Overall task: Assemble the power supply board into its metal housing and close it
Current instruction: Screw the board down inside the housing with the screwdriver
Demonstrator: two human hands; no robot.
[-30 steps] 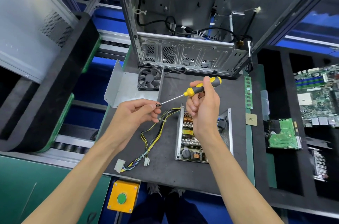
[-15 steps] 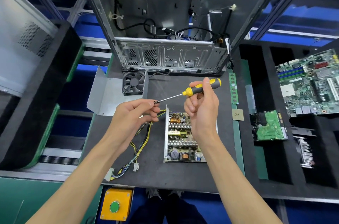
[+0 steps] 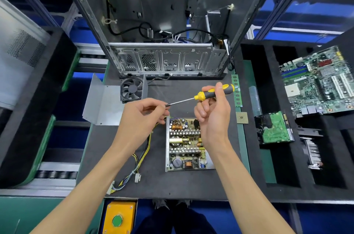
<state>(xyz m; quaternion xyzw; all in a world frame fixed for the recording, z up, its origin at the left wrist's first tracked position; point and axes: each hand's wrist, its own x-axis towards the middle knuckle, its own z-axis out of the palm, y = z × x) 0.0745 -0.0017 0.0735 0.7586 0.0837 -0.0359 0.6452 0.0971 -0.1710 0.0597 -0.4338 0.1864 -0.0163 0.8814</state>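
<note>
The power supply board point(image 3: 186, 143) lies flat in its open metal housing point(image 3: 168, 145) on the dark counter point(image 3: 161, 184). It sits right under both hands, a little nearer the person than the fingers.

The right hand point(image 3: 213, 116) is held up above the far right part of the board. Its fingers are curled round the yellow and black handle of a screwdriver point(image 3: 206, 94). The thin metal shaft points to the left.

The left hand point(image 3: 142, 116) is just to the left of the board, above its far left corner. Its thumb and first fingers are pinched together at the tip of the screwdriver. Something very small may be held there, but it is too tiny to tell what.

A bunch of yellow and black wires point(image 3: 141, 155) runs from the board's far left corner, under the left hand, down toward the near edge of the counter.

The metal cover point(image 3: 103, 103) with its black fan point(image 3: 132, 90) lies on the counter, past the left hand. Behind it stands a big open computer case point(image 3: 164, 59). A green button on a yellow box point(image 3: 117, 218) sits below the near edge.
</note>
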